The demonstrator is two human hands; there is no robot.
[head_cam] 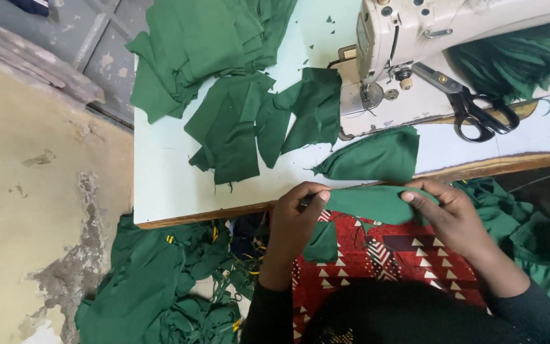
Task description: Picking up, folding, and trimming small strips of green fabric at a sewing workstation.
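Far left: heap of green garments (154, 286) on floor. Above, cut green pieces (249, 121) spread on pale table (160, 178). Left hand (294, 223) pinched shut on left end of green fabric strip (370, 202); right hand (453, 216) gripping other end, thumb on top. Strip held just off table's front edge, above patterned red lap. Sewing machine (415, 38) and black scissors (472, 108) upper right.

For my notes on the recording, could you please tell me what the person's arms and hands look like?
Both hands, the left hand and the right hand, are bare, with no gloves, and no rings or watch that I can make out. Dark, close-fitting long sleeves cover both forearms and end at the wrists.
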